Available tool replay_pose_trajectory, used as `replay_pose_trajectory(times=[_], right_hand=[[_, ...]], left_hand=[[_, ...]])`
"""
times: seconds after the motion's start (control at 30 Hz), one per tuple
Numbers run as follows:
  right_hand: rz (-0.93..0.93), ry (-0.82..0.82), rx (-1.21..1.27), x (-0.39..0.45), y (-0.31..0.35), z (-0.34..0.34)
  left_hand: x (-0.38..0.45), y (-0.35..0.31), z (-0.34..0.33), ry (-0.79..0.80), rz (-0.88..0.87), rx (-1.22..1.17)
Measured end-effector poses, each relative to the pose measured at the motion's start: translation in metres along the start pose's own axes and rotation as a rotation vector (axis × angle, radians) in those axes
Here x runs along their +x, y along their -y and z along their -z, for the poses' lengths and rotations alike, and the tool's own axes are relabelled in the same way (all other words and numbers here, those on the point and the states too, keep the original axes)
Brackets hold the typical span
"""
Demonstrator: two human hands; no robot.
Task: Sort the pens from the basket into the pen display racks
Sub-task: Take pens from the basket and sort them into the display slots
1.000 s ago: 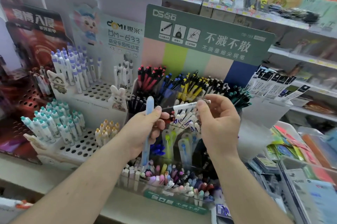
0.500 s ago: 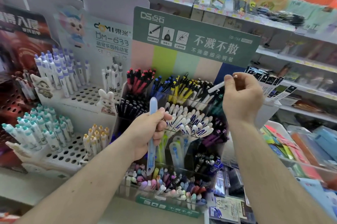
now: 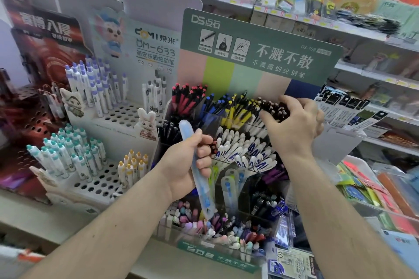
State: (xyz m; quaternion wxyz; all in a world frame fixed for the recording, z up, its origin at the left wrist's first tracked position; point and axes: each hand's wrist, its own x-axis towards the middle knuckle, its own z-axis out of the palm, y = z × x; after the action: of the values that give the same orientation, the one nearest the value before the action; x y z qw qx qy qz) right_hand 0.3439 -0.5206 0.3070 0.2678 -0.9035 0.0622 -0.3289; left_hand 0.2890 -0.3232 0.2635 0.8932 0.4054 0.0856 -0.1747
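— Translucent blue pen [image 3: 199, 172], just one, and the left hand [image 3: 188, 165] is gripping it upright in front of the tiered pen rack [image 3: 226, 120].

— And the right hand [image 3: 294, 124]?

— Its curled fingers are reaching among the dark pens [image 3: 275, 109] in the back row; whether it's pinching one, I cannot tell. White racks [image 3: 118, 117] are standing alongside, left.

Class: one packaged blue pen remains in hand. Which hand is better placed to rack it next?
Left. The left hand already grips the blue pen above the rack; the right hand is busy among dark pens at the back.
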Motion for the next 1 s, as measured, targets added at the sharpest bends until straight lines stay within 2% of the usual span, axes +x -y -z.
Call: replay_pose_trajectory(times=[0.07, 0.17, 0.27, 0.33, 0.43, 0.53, 0.63, 0.7, 0.8, 1.0], right_hand=[[0.206, 0.124, 0.168, -0.016, 0.008, 0.008], [0.474, 0.572, 0.215, -0.045, 0.013, 0.02], [0.482, 0.773, 0.305, -0.067, 0.013, 0.025], [0.449, 0.754, 0.504, -0.077, 0.013, 0.027], [0.402, 0.641, 0.717, -0.085, 0.01, 0.03], [0.236, 0.568, 0.886, -0.086, 0.015, 0.038], [0.032, 0.384, 1.024, -0.08, 0.019, 0.051], [0.031, 0.328, 0.941, -0.072, 0.015, 0.055], [0.062, 0.372, 0.724, -0.067, 0.006, 0.055], [-0.083, 0.447, 0.448, -0.069, -0.015, 0.037]], left_hand=[[0.001, 0.0, 0.0, -0.013, 0.038, -0.238], [0.003, 0.0, -0.004, -0.056, 0.049, -0.535], [0.0, 0.002, -0.011, -0.125, 0.034, -0.643], [-0.003, 0.006, -0.015, -0.141, 0.069, -0.679], [-0.004, 0.016, -0.017, -0.117, 0.185, -0.676], [-0.01, 0.024, -0.02, -0.021, 0.281, -0.401], [-0.016, 0.03, -0.017, -0.039, 0.339, -0.222], [-0.016, 0.035, -0.009, -0.09, 0.36, -0.147], [-0.01, 0.048, 0.007, -0.192, 0.342, -0.005], [-0.011, 0.062, 0.014, -0.212, 0.278, 0.226]])
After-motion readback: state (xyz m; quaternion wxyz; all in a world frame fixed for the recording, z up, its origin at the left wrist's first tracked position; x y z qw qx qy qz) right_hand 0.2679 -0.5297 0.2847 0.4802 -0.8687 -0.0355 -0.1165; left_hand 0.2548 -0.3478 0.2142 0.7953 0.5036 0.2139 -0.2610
